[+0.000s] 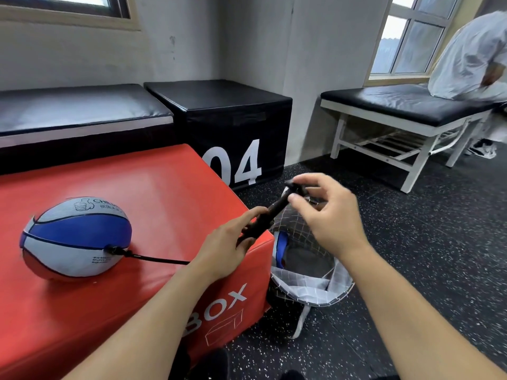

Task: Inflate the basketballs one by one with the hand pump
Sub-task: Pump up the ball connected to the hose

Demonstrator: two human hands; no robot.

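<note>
Over the corner of the red plyo box (153, 187), the left hand (227, 248) grips the barrel of a black hand pump (267, 215), and the right hand (326, 215) pinches its handle at the upper end with thumb and fingers. A thin black hose (156, 259) runs from beside the left hand to a limp blue, grey and red basketball (75, 238) lying on the box. Below the hands, a checked fabric bag (310, 286) sits on the speckled floor (411, 256) against the box, with something blue inside.
</note>
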